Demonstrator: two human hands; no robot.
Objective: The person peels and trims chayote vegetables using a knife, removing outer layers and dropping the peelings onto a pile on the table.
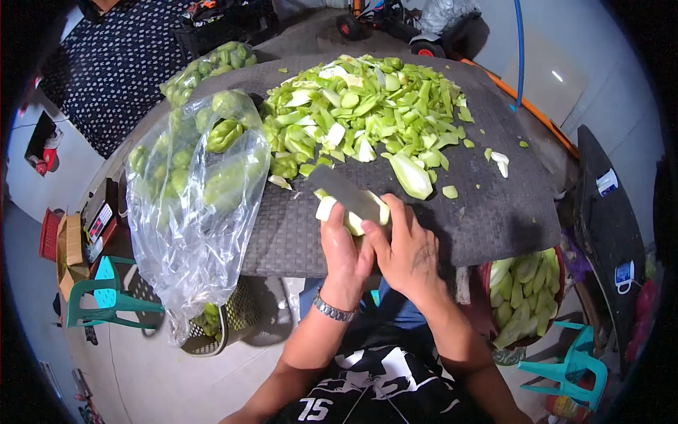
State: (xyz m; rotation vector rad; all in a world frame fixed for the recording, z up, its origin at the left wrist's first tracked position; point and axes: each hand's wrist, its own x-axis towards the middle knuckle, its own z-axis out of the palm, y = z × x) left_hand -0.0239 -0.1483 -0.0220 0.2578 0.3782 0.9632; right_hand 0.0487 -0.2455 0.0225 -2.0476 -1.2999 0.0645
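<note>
My left hand (342, 249) is closed around a peeled pale-green chayote (355, 223), held just over the table's near edge. My right hand (409, 249) meets it from the right, its fingers curled around a knife whose handle is hidden. The broad grey knife blade (339, 189) lies across the top of the chayote and points up and left, slightly blurred. Beyond both hands spreads a heap of green chayote peelings and scraps (374, 106). A larger pale chayote piece (411, 175) lies at the heap's near side.
A clear plastic bag of whole chayotes (205, 191) hangs over the table's left side. Another bag (219, 63) lies behind it. The woven dark table top (501, 219) curves around. Below right stands a tub of peeled chayotes (526, 293); below left, a basket (240, 318). Teal stools (572, 364) stand nearby.
</note>
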